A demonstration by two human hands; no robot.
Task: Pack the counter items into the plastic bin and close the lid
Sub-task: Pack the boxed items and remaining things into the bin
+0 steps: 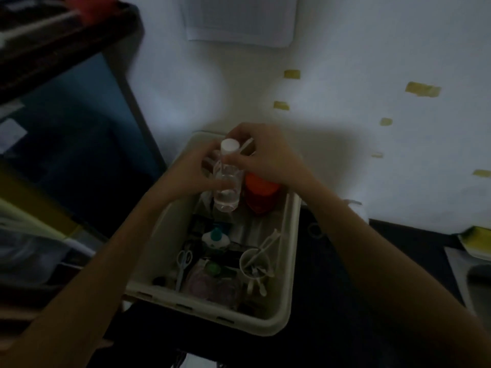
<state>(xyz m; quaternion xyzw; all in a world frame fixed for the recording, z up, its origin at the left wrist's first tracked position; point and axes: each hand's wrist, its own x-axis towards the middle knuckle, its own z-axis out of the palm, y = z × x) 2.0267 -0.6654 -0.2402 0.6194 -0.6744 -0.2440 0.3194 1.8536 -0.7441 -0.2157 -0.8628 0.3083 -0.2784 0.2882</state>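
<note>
A cream plastic bin (288,261) stands open on the dark counter, full of small items. Above its far end a clear bottle (227,187) with a white cap is held upright. My left hand (190,172) grips the bottle's body from the left. My right hand (268,155) pinches it near the cap from the right. An orange-lidded red jar (261,193) stands in the bin beside the bottle. Nearer me in the bin lie scissors (183,264), a white cup (255,262) with plastic utensils and a teal-capped white bottle (216,239). No lid is visible.
A white wall with yellow tape pieces (422,89) rises behind the bin. A dark shelf unit (66,115) stands at the left. A yellow sponge (475,239) and a sink edge (478,277) are at the right. Dark counter (345,288) lies right of the bin.
</note>
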